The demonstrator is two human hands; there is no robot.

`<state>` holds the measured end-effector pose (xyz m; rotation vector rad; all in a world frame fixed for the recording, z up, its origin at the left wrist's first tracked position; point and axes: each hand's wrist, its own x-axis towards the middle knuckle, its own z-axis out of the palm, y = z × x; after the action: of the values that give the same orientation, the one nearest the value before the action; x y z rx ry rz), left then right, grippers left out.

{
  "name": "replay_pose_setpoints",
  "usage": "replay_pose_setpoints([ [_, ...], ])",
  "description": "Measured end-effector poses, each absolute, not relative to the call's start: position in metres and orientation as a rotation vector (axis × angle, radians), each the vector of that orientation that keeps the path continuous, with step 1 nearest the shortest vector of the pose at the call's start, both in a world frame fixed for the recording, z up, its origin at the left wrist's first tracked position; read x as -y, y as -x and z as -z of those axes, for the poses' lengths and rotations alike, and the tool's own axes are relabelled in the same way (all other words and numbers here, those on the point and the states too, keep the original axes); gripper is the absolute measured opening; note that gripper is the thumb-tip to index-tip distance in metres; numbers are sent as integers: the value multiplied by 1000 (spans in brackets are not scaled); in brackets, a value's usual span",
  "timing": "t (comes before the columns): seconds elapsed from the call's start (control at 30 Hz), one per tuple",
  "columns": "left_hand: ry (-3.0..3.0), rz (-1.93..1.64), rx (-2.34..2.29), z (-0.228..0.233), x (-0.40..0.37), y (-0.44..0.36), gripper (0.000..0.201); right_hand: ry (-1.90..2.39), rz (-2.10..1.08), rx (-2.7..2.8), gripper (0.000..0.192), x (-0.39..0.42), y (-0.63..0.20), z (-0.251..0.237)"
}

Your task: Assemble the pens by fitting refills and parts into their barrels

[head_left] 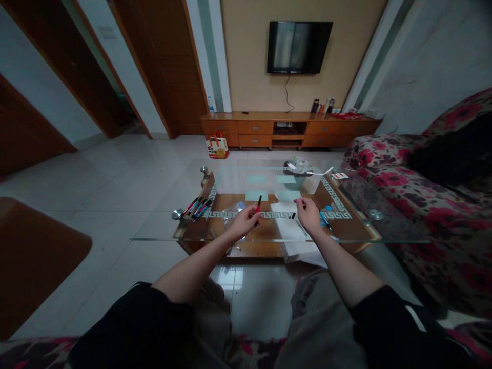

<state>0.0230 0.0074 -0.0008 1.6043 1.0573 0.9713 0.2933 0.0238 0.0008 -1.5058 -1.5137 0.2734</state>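
Observation:
My left hand [248, 221] is closed around a red pen with a black upper end [259, 204], held upright over the glass coffee table [161, 225]. To its right, my right hand [308, 214] is raised with the fingertips pinched together; whatever they hold, if anything, is too small to make out. A small black piece, like a pen cap [293, 216], shows just left of the right hand. Beyond that wrist lies a blue pen [325, 220]. Several red, blue and black pens [198, 207] lie in a group at the table's left side.
Under the glass are a white box [288, 225] and clear plastic packaging [230, 218]. A lined waste basket [295, 180] stands beyond. A red-and-white card [340, 176] is at the far right. The flowered sofa [407, 205] borders the right side; a brown stool [42, 256] is left.

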Motion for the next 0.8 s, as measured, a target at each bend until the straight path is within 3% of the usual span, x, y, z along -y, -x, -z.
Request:
replay_pose_setpoints([
  [0.1,-1489,-967,-1038,0,-6,-24,24,1590,-247,1640,25,-29,-307,15],
  [0.27,-1431,-934,-1022,0,-4,-24,25,1679,-291,1847,41,-32,-308,33],
  [0.43,-1383,-874,-978,-3,-2,-24,26,1709,-326,1909,31,-34,-306,38],
  [0.7,-1524,-843,-1000,3,-4,-23,28,1644,-283,1665,17,-31,-305,25],
  [0.8,-1764,-871,-1072,7,-7,-20,29,1480,-446,1562,28,-26,-293,13],
])
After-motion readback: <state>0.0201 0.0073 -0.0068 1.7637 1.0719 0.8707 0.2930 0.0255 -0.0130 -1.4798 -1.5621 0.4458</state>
